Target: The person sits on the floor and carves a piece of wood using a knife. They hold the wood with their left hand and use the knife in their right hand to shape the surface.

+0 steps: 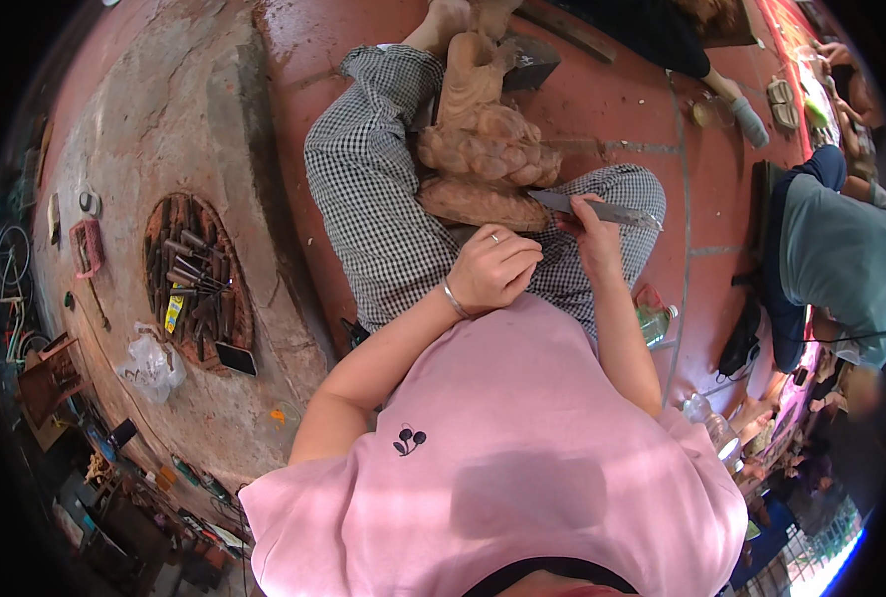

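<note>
A carved wooden figure (488,149) lies between my legs, its rounded base towards me. My right hand (597,237) pinches a flat grey strip (617,213), perhaps sandpaper or a blade. One end of the strip lies by the wood's lower right edge, and the other sticks out over my right knee. Just below the base, my left hand (494,269) is closed, its fingers curled under. Whatever it may hold is hidden. A ring and a bracelet show on that side.
On a raised stone slab (294,289) at left, a round basket (154,239) holds several wood-handled chisels. Beside it lie a phone (236,358) and a plastic bag (152,366). A green bottle (654,323) is right of me. Another person (841,249) sits farther right.
</note>
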Tool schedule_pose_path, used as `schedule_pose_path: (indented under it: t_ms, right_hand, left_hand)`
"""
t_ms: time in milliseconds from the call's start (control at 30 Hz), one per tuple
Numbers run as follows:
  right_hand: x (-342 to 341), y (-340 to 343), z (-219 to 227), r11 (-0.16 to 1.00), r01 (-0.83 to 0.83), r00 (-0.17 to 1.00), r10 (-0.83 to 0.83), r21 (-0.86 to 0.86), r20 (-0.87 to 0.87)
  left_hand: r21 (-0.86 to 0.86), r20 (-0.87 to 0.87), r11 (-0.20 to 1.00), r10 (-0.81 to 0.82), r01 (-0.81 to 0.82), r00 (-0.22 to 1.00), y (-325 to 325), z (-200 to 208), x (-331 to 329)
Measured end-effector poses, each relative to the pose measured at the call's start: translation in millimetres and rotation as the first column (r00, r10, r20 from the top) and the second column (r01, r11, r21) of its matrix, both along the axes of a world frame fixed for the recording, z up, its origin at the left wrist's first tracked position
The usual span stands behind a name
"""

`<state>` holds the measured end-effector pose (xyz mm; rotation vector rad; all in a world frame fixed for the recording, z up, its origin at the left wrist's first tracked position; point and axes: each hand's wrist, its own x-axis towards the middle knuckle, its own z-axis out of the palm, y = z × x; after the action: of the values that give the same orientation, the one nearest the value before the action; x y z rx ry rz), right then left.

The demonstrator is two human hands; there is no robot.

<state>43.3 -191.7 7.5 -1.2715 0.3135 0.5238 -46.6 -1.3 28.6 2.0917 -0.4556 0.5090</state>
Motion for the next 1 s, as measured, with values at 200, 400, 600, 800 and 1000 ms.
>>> schedule_pose_path:
  t_ms: [200,400,600,800,1000]
  right_hand:
    - [-6.1,6.7,-1.9,0.998,-0.057,0.997,0.056,0.009,0.045]
    - [6.5,12.9,18.6,0.978,-0.2,0.979,0.201,-0.06,0.017]
    - [44.9,12.3,36.4,0.846,-0.384,0.882,0.455,-0.37,0.126]
    - [60.8,16.3,37.9,0.842,-0.398,0.868,0.474,-0.365,0.146]
    - [60.3,12.3,24.7,0.854,-0.403,0.883,0.458,-0.329,0.108]
  left_hand:
    - [-0.017,-0.36,0.999,0.031,-0.04,0.932,-13.7,-4.7,-7.9]
    - [-0.016,-0.64,0.998,-0.057,0.061,0.766,-17.6,-16.8,-5.1]
    - [-0.133,-0.692,0.989,-0.138,0.063,0.708,-25.2,-15.5,4.7]
    - [-0.211,-0.714,0.977,-0.183,0.042,0.676,-29.5,-14.6,12.8]
    - [-0.291,-0.742,0.957,-0.226,0.001,0.631,-33.8,-8.5,22.9]
